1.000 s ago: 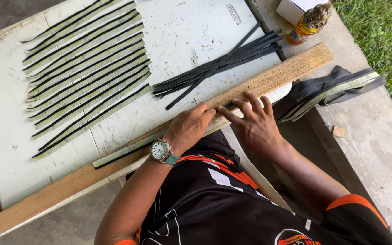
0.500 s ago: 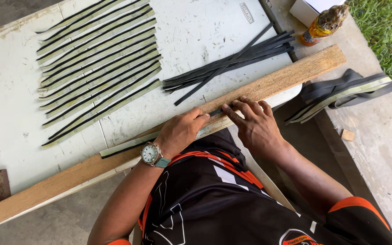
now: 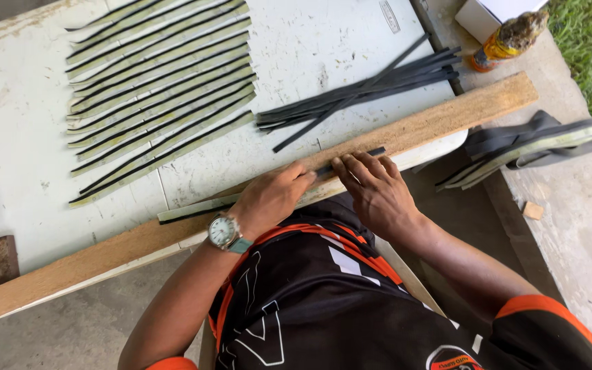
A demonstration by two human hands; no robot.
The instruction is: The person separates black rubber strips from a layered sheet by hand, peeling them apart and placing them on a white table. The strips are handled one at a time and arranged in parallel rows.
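A long thin strip (image 3: 193, 209), pale green with a black layer, lies along a rough wooden plank (image 3: 440, 120) at the near edge of a white table (image 3: 29, 151). My left hand (image 3: 272, 199), with a wristwatch, presses down on the strip's middle. My right hand (image 3: 375, 188) has its fingers on the strip's black right end (image 3: 371, 152). Both hands hold the strip flat against the plank.
Several finished green-and-black strips (image 3: 159, 103) lie in a row at the table's far left. A bundle of black strips (image 3: 364, 89) lies at the far right. A bottle (image 3: 508, 41) and white box (image 3: 491, 14) stand beyond. More strips (image 3: 536, 147) rest on the concrete ledge at right.
The view has shifted slightly. Both hands stay on the strip and have slid a little along the plank.
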